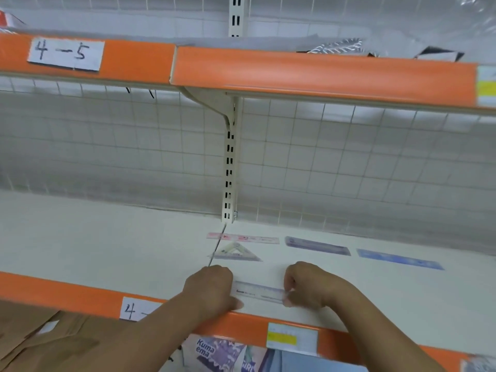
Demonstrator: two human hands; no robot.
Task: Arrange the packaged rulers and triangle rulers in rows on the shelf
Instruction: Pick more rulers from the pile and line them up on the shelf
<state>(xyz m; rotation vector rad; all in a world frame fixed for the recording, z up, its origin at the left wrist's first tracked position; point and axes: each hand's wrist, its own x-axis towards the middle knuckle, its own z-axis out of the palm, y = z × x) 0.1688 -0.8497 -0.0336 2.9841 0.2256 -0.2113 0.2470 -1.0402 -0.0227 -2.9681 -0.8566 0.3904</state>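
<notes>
A packaged clear ruler [259, 291] lies near the front edge of the white shelf [107, 251]. My left hand [212, 287] grips its left end and my right hand [306, 287] pinches its right end. Farther back lie a pink packaged ruler [243, 238], a purple one [316, 245] and a blue one [400, 259], roughly in a row. A packaged triangle ruler [236, 252] lies just in front of the pink one.
An upper shelf with an orange edge strip [322, 76] and a "4-5" label [65, 53] overhangs. A wire grid back panel [349, 157] and a slotted upright [229, 170] stand behind. The lower shelf's orange strip [67, 294] carries a price tag [291, 338]. Cardboard [40, 336] sits below left.
</notes>
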